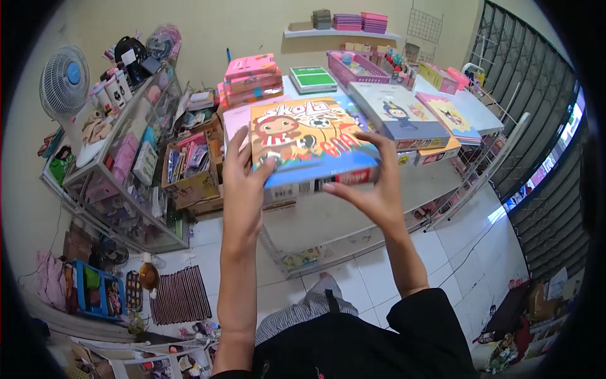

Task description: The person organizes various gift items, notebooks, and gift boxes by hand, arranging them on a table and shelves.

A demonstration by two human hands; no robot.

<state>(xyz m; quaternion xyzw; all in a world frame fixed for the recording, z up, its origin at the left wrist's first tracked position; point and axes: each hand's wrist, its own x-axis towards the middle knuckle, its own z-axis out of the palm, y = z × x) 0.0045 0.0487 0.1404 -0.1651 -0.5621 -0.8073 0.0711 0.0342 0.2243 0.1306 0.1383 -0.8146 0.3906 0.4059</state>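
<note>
Holds Skola pack (309,148) between left hand (242,177) and right hand (381,189) at opposite sides, apparent long axis crosswise from grip to grip, neither hand nearer.

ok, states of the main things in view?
Skola pack: held, cover up
Left hand: gripping pack's left side
Right hand: gripping pack's right side
Fan: upright; running unclear
Carton: open, filled
Basket: open, holding items
Pink packs: stacked
Green pack: lying flat
Mat: spread flat

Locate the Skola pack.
In the head view's centre, the Skola pack is held between the left hand and right hand, below the green pack.
</note>
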